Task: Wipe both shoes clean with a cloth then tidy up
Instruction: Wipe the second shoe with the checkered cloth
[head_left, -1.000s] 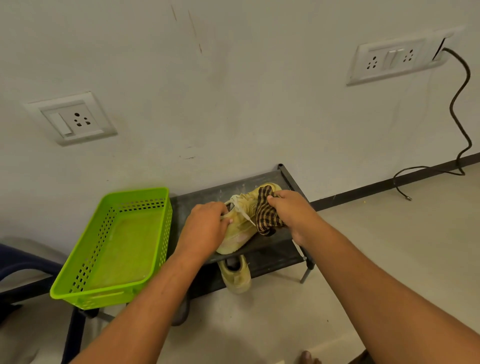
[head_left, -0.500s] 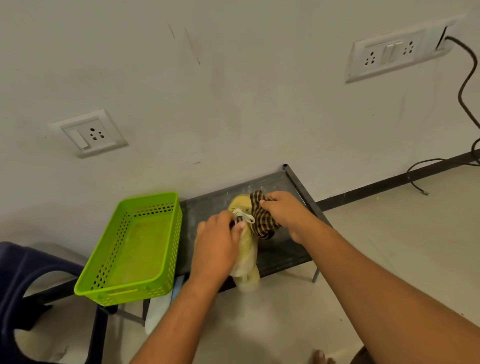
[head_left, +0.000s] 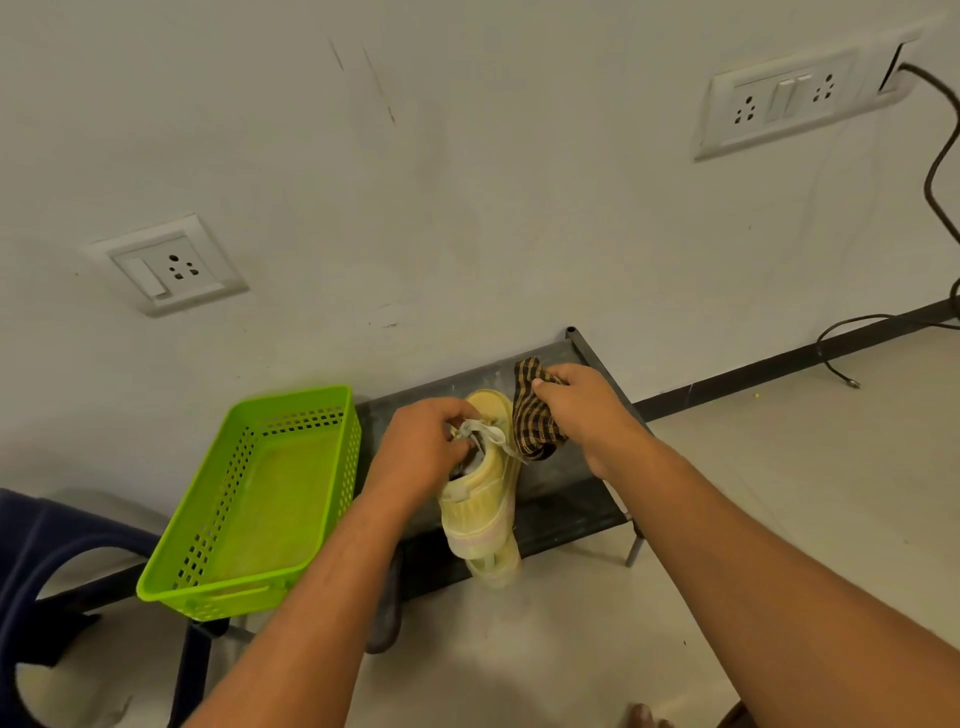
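Observation:
My left hand (head_left: 423, 447) grips a pale yellow shoe (head_left: 480, 499) at its laced opening and holds it over the dark shoe rack (head_left: 571, 499), toe toward the wall. A brown checked cloth (head_left: 532, 421) is gripped in my right hand (head_left: 582, 405) and lies against the shoe's right side near the toe. A second yellow shoe (head_left: 493, 569) peeks out on the rack's lower shelf, mostly hidden by the held shoe.
A lime green perforated basket (head_left: 208, 587) sits left of the rack. A dark blue chair (head_left: 36, 551) stands at the far left. Wall sockets (head_left: 171, 267) and a black cable (head_left: 935, 171) are on the wall. Bare floor lies to the right.
The left hand has turned the shoe from lying sideways to pointing toe-first at the wall. The right hand with the cloth has slid up toward the toe.

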